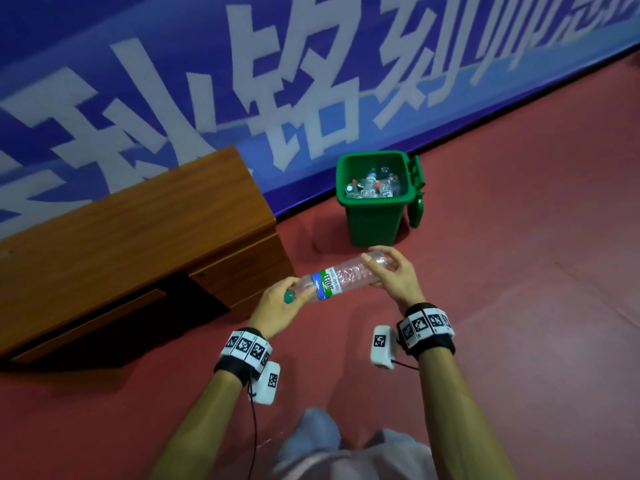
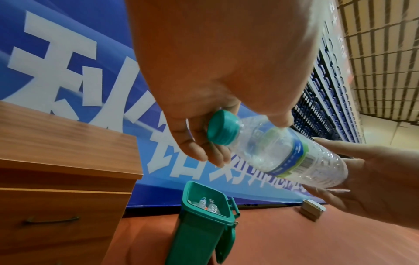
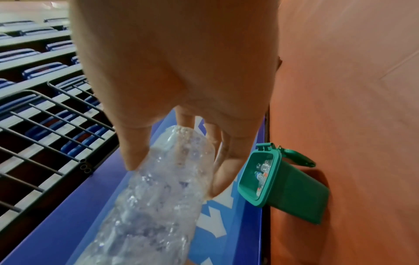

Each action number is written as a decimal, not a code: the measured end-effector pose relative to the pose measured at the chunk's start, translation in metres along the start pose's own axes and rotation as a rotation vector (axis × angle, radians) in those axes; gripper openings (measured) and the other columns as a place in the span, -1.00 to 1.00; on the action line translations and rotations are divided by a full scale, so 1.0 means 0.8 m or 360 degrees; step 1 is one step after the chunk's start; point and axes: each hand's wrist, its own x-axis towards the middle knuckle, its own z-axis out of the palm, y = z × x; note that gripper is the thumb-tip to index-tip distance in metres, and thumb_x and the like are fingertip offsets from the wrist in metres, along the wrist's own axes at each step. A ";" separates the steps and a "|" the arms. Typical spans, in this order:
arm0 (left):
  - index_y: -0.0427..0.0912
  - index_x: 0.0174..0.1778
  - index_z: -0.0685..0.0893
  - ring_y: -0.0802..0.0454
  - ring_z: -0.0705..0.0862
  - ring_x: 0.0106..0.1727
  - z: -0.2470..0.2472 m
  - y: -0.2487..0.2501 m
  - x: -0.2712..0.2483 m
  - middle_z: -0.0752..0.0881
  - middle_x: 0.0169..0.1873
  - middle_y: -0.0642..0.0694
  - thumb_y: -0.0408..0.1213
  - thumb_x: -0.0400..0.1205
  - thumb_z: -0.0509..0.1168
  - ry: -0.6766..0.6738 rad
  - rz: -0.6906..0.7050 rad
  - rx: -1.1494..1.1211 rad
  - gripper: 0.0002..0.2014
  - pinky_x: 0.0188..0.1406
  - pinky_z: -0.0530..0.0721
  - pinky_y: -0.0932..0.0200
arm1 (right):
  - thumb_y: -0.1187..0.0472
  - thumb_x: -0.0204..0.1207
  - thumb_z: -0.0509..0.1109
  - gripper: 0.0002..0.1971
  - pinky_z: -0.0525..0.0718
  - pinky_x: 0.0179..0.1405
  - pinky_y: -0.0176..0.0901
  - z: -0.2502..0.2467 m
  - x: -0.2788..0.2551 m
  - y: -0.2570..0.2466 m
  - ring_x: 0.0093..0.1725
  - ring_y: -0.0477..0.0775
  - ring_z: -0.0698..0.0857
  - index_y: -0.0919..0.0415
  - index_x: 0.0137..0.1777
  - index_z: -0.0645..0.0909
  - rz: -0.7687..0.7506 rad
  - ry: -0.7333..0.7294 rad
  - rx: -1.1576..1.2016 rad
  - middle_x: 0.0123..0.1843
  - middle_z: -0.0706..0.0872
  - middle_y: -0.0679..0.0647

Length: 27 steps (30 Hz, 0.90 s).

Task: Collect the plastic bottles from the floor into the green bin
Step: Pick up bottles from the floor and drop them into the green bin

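Before the green bin [image 1: 375, 216], hands grip a green-labelled bottle [image 1: 343, 277].

"润田" on bottle label [image 1: 327, 284]; banner [image 1: 173, 98] "铭刻"

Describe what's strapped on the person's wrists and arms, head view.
Both forearms are bare, with no sleeves or gloves. The left hand and right hand each have a black wrist strap ringed with white tiles printed with black square fiducial markers. A white box-shaped camera unit, with its own marker, hangs off each strap. A thin black cable trails from the left unit.
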 end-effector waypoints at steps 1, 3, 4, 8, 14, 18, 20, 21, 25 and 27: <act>0.11 0.18 0.68 0.28 0.73 -0.01 -0.003 -0.002 0.017 0.76 0.01 0.15 0.29 0.57 0.41 0.0018 -0.0021 -0.0009 -0.59 0.00 0.76 0.12 | 0.06 0.50 0.64 -0.68 0.84 -0.22 -0.05 0.004 0.021 0.000 -0.14 -0.04 0.78 0.08 0.21 0.75 0.0014 0.0009 0.0001 0.02 0.78 0.01; 0.15 0.27 0.63 0.28 0.70 0.08 -0.007 -0.011 0.058 0.69 0.10 0.19 0.19 0.49 0.55 0.0047 -0.0051 -0.0022 -0.51 0.00 0.69 0.28 | 0.04 0.50 0.64 -0.67 0.82 -0.27 -0.10 0.012 0.066 0.005 -0.10 0.00 0.76 0.08 0.22 0.75 0.0059 0.0046 0.0003 0.06 0.77 0.04; 0.16 0.26 0.63 0.28 0.69 0.09 -0.009 -0.014 0.080 0.69 0.11 0.19 0.13 0.46 0.60 0.0048 -0.0048 -0.0025 -0.50 0.00 0.68 0.30 | 0.02 0.49 0.64 -0.66 0.81 -0.29 -0.12 0.015 0.091 0.008 -0.07 0.02 0.76 0.07 0.22 0.75 0.0078 0.0063 0.0008 0.10 0.76 0.08; 0.11 0.19 0.67 0.28 0.72 0.05 -0.010 -0.030 0.192 0.74 0.07 0.15 0.05 0.49 0.61 0.0010 0.0030 -0.0005 -0.60 0.00 0.64 0.40 | -0.03 0.48 0.64 -0.63 0.86 -0.20 -0.03 0.017 0.201 0.011 0.18 0.18 0.74 -0.03 0.26 0.72 0.0114 0.0030 -0.0067 0.23 0.67 0.16; 0.08 0.21 0.72 0.22 0.71 0.05 -0.010 -0.024 0.421 0.75 0.05 0.12 0.09 0.60 0.49 -0.0106 0.0187 0.0029 -0.68 0.06 0.62 0.26 | -0.10 0.42 0.66 -0.55 0.85 -0.01 0.28 -0.002 0.382 -0.037 -0.05 0.12 0.76 -0.02 0.26 0.68 0.0144 0.0125 -0.0209 0.06 0.69 0.20; 0.09 0.24 0.69 0.13 0.69 0.07 -0.008 0.007 0.555 0.73 0.06 0.10 0.40 0.61 0.24 -0.0295 0.0284 0.0226 -0.48 0.15 0.66 0.08 | -0.34 0.26 0.64 -0.49 0.84 -0.06 0.35 -0.022 0.476 -0.067 -0.10 0.20 0.78 -0.10 0.09 0.68 0.0139 0.0432 -0.0272 -0.08 0.68 0.14; 0.14 0.24 0.66 0.12 0.68 0.09 -0.003 0.019 0.609 0.71 0.07 0.14 0.57 0.56 0.01 -0.0405 0.0331 0.0373 -0.32 0.17 0.68 -0.02 | -0.30 0.32 0.64 -0.54 0.83 -0.22 0.19 -0.028 0.508 -0.078 -0.23 0.13 0.76 -0.02 0.04 0.66 0.0200 0.0530 -0.0247 -0.11 0.72 0.14; 0.15 0.23 0.66 0.10 0.68 0.09 0.001 0.023 0.631 0.70 0.07 0.14 0.59 0.56 -0.05 -0.0464 0.0342 0.0426 -0.30 0.17 0.68 -0.03 | -0.23 0.38 0.64 -0.58 0.78 -0.32 0.05 -0.031 0.524 -0.079 -0.32 0.06 0.70 0.03 0.02 0.65 0.0228 0.0562 -0.0216 -0.15 0.72 0.13; 0.05 0.33 0.64 0.03 0.65 0.18 0.017 0.043 0.702 0.65 0.16 0.04 0.38 0.70 0.06 -0.0662 0.0275 0.0575 -0.44 0.18 0.63 0.04 | -0.17 0.45 0.61 -0.64 0.72 -0.34 -0.05 -0.052 0.600 -0.060 -0.37 0.04 0.63 0.06 -0.03 0.63 0.0309 0.0594 -0.0213 -0.19 0.72 0.10; 0.01 0.47 0.57 -0.01 0.65 0.24 0.027 0.037 0.737 0.63 0.26 -0.03 0.31 0.73 0.11 -0.0659 0.0206 0.0603 -0.44 0.23 0.62 0.03 | -0.19 0.43 0.62 -0.58 0.77 -0.24 0.01 -0.064 0.647 -0.034 -0.29 0.09 0.68 0.07 0.06 0.62 0.0391 0.0620 -0.0252 -0.11 0.74 0.13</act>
